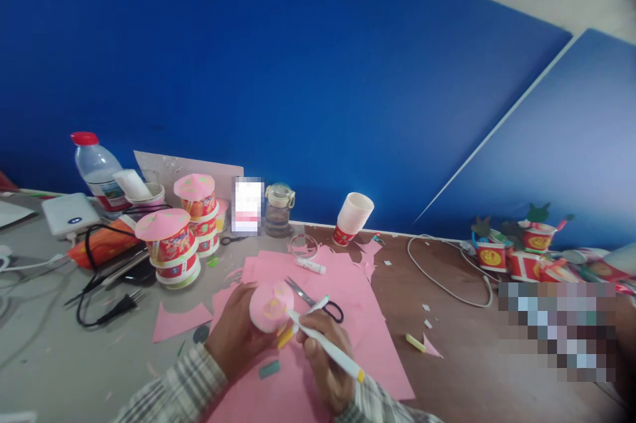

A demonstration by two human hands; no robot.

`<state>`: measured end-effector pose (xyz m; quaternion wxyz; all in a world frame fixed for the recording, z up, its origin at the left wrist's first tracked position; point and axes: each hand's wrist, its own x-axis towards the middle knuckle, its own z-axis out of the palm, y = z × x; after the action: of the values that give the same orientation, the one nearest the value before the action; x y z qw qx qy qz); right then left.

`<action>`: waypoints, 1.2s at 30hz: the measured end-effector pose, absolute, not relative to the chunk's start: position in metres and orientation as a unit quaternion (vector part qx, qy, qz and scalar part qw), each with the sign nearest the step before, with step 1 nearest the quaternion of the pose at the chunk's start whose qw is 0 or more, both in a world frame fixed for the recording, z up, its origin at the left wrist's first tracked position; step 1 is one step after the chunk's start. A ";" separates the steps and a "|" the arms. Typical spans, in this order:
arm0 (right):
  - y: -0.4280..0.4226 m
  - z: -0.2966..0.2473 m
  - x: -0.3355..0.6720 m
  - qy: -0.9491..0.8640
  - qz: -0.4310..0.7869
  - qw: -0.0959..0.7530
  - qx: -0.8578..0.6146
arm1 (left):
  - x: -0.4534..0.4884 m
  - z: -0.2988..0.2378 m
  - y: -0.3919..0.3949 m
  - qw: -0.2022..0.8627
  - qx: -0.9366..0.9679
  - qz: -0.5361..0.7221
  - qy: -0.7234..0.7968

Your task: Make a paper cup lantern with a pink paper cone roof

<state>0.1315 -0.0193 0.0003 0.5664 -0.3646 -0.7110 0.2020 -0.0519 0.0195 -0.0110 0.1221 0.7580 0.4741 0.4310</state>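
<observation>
My left hand (237, 331) is closed around the edge of a small round pink paper top (265, 313) with yellow marks on it. My right hand (326, 360) grips a white marker pen (340, 358) with a yellow end, its tip at the right edge of the top. Close to the fingers is a yellow piece (286, 338); who holds it is unclear. Scissors (308, 300) with dark handles lie just beyond my hands on pink paper sheets (368, 337). A glue stick (311, 266) and a tape ring (303, 247) lie further back.
At the left stand red cup towers with pink cone roofs (163, 224), a bottle (102, 171) and a power bank (71, 214). A stack of paper cups (354, 216) leans near the blue partition (298, 78). Small decorated cups (491, 257) and a white cable (447, 290) are on the right.
</observation>
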 end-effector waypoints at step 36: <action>-0.022 0.005 0.131 -0.708 0.189 0.565 -0.380 | -0.050 -0.013 0.012 0.130 0.749 0.410 0.504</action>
<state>0.1307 -0.0215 0.0055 0.5649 -0.3796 -0.7078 0.1894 -0.0504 0.0123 -0.0127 0.1304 0.7493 0.5038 0.4096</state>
